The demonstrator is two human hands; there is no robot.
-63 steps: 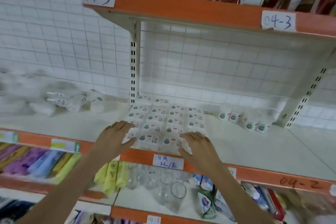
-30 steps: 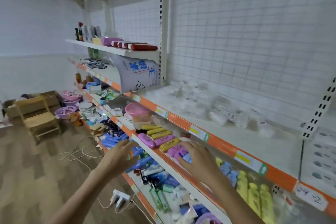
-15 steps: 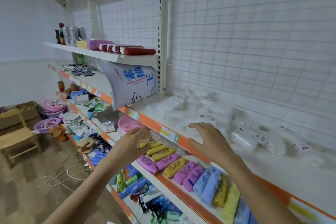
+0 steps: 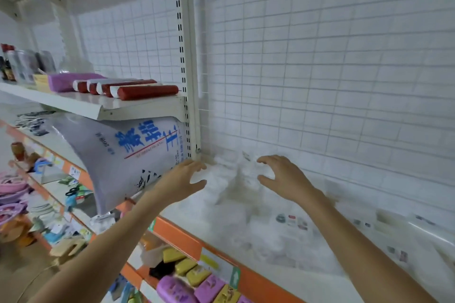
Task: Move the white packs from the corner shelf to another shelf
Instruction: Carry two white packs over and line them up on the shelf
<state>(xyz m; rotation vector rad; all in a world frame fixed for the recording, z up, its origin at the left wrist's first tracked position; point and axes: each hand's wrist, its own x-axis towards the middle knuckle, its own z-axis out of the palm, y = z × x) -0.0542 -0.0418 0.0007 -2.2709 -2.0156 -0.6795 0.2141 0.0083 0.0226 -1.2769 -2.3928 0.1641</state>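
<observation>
Hands, left (image 4: pixel 182 179) and right (image 4: pixel 283 177), fingers spread, empty, flank blurred white packs (image 4: pixel 229 177).

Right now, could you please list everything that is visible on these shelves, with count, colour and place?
white packs: blurred heap, count unclear, white, shelf corner by the upright post
more packs: several, clear-white with small labels, same shelf further right
sack: one, white with blue characters, tilted under the upper shelf
rolls: about four, dark red, upper shelf
box: one, purple, upper shelf left of rolls
soap bars: several, yellow and purple, lower shelf
left hand: open, left of the heap
right hand: open, right of the heap
</observation>
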